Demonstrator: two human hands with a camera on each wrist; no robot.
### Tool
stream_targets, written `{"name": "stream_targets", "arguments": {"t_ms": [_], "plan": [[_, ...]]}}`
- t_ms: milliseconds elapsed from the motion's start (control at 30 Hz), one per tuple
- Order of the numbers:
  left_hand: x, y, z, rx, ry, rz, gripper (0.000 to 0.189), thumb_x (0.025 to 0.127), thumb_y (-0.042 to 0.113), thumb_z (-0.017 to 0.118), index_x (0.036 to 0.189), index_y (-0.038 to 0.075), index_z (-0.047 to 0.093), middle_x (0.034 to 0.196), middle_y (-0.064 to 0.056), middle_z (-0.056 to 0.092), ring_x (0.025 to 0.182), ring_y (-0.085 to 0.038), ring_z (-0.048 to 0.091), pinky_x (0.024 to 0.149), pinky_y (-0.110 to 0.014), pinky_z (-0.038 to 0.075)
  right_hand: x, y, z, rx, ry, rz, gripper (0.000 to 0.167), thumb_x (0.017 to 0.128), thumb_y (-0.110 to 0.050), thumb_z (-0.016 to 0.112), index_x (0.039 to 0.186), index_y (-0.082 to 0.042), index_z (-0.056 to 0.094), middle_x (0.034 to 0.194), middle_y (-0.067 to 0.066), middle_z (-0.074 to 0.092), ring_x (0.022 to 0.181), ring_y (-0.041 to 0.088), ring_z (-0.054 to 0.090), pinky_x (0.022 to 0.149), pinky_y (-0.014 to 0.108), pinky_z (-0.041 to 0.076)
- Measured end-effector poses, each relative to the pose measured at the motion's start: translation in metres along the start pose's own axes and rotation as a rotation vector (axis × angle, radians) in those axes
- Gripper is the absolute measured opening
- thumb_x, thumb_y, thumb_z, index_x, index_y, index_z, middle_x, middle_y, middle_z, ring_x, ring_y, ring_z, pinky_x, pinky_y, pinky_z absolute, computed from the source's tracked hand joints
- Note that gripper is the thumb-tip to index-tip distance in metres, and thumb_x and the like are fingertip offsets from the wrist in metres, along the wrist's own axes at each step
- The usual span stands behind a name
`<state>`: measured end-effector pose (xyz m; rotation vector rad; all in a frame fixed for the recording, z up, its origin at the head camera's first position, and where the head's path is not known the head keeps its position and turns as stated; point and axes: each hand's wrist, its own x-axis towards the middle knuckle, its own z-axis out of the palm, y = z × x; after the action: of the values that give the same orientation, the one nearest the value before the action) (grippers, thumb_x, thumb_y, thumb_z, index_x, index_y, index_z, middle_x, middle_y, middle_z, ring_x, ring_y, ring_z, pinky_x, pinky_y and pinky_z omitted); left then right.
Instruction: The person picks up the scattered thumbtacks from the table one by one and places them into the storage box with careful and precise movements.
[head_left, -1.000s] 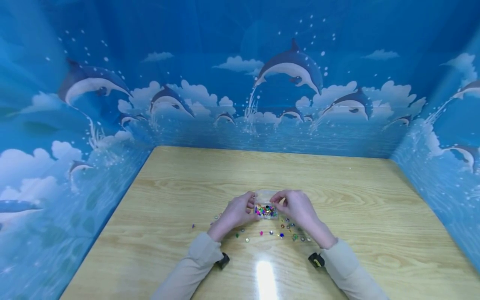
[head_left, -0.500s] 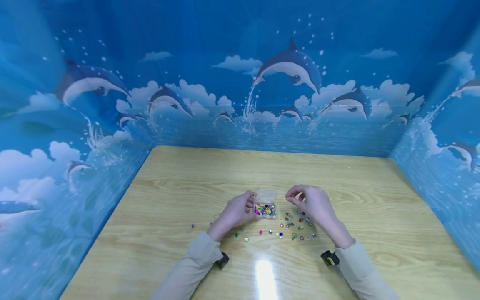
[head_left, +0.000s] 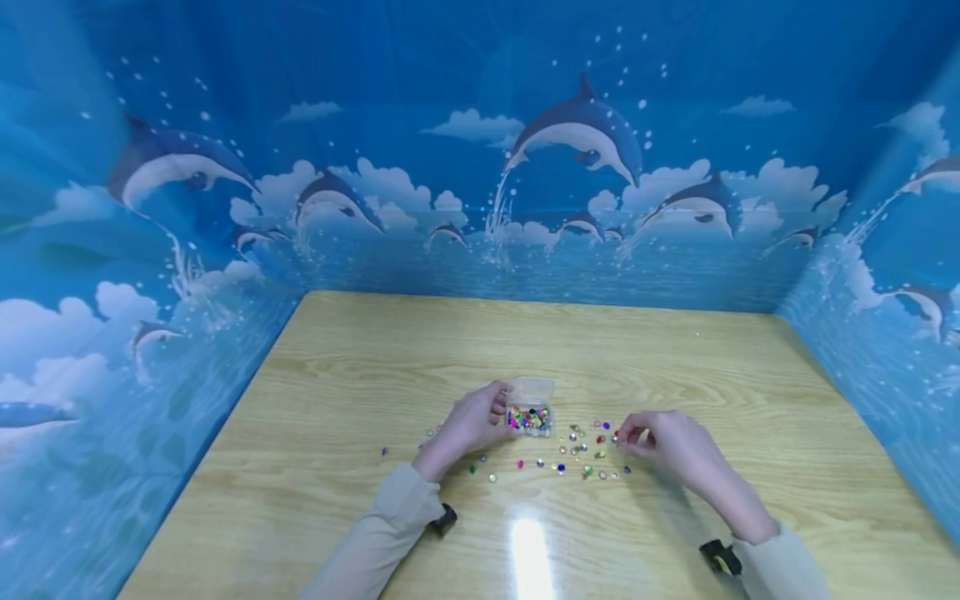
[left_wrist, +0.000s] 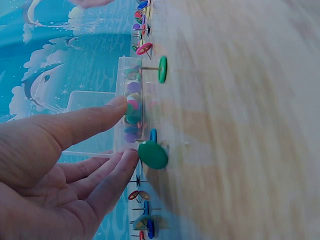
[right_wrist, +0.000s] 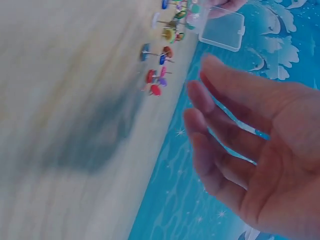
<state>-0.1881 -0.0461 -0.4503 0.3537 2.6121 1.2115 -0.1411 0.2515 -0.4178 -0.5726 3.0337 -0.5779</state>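
Observation:
A small clear plastic box [head_left: 530,422] with its lid [head_left: 532,389] raised holds many coloured thumbtacks. My left hand [head_left: 474,418] grips its left end, thumb on the front wall and fingers at the side, as the left wrist view shows. My right hand [head_left: 675,446] is over the right edge of the loose thumbtacks [head_left: 587,471]. In the right wrist view, the right hand's fingers [right_wrist: 200,95] are loosely bent and apart from the thumb, with nothing visible between them. Red thumbtacks [right_wrist: 156,90] lie beyond its fingertips.
Loose thumbtacks lie in front of the box and to its right, some with points up. A green thumbtack [left_wrist: 153,154] lies close to the left fingers. The wooden table [head_left: 375,350] is bounded by a blue dolphin-print backdrop [head_left: 420,125] at the back and sides.
From the box, my right hand has moved right, then down toward the rightmost loose thumbtacks. The left hand and the box have stayed in place.

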Motion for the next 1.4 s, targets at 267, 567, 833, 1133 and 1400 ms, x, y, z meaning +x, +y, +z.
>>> {"name": "stream_targets", "arguments": {"t_ms": [267, 567, 833, 1133, 1400], "plan": [[0.001, -0.002, 0.0, 0.006, 0.007, 0.001, 0.072, 0.077, 0.012, 0.087, 0.14, 0.005, 0.053, 0.121, -0.012, 0.067, 0.104, -0.026, 0.067, 0.095, -0.037, 0.059, -0.01, 0.009, 0.01, 0.072, -0.17, -0.03, 0.021, 0.072, -0.02, 0.088, 0.085, -0.023, 0.073, 0.08, -0.015, 0.069, 0.07, -0.001, 0.06, 0.063, 0.02, 0.053], [0.0, 0.0, 0.001, 0.027, 0.013, -0.001, 0.072, 0.078, 0.013, 0.087, 0.141, 0.006, 0.053, 0.122, -0.011, 0.066, 0.105, -0.026, 0.067, 0.094, -0.037, 0.059, -0.007, 0.007, 0.012, 0.052, -0.162, 0.03, 0.015, 0.079, -0.012, 0.083, 0.08, -0.023, 0.074, 0.076, -0.014, 0.068, 0.066, 0.002, 0.057, 0.059, 0.021, 0.05], [0.0, 0.0, 0.002, 0.037, 0.014, -0.004, 0.072, 0.078, 0.015, 0.087, 0.141, 0.006, 0.053, 0.122, -0.011, 0.067, 0.105, -0.026, 0.067, 0.094, -0.037, 0.059, 0.006, -0.001, 0.014, 0.022, -0.028, -0.04, 0.012, 0.085, -0.007, 0.078, 0.086, -0.017, 0.072, 0.081, -0.007, 0.073, 0.071, 0.007, 0.065, 0.062, 0.023, 0.057], [-0.001, 0.0, 0.001, 0.026, 0.012, -0.008, 0.072, 0.078, 0.014, 0.087, 0.141, 0.006, 0.053, 0.122, -0.011, 0.066, 0.105, -0.026, 0.067, 0.094, -0.037, 0.059, 0.037, -0.029, 0.019, 0.054, 0.053, -0.063, 0.007, 0.085, -0.013, 0.08, 0.09, -0.013, 0.075, 0.077, -0.006, 0.071, 0.063, 0.002, 0.058, 0.055, 0.019, 0.052], [0.001, 0.0, 0.001, 0.019, 0.011, -0.005, 0.072, 0.078, 0.014, 0.087, 0.141, 0.007, 0.053, 0.123, -0.011, 0.066, 0.105, -0.026, 0.067, 0.094, -0.036, 0.059, 0.064, -0.05, 0.027, 0.061, 0.123, -0.077, 0.007, 0.085, -0.016, 0.081, 0.091, -0.014, 0.077, 0.076, -0.006, 0.071, 0.062, 0.001, 0.057, 0.057, 0.02, 0.052]]}}
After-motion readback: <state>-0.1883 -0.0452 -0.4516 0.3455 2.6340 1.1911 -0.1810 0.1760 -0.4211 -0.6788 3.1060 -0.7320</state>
